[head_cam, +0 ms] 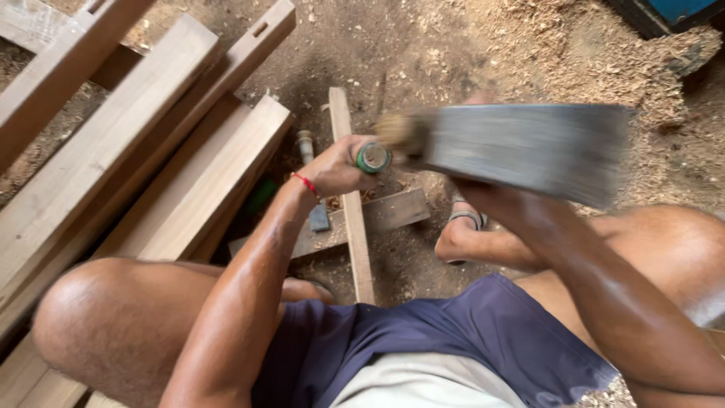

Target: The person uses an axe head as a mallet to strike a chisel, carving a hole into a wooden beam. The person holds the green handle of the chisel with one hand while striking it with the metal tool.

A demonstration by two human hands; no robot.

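- Head view: left hand (340, 168) fisted around green-ringed chisel handle (372, 158), upright over narrow wood strip (355, 219).
- Right hand (483, 198) under blurred grey block (529, 151); finger state unclear.

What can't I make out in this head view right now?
- Right hand: mostly hidden behind the blurred wooden block it swings.
- Chisel: left hand covers its handle; blade not traceable.
- Blue object: cut off by the top edge.
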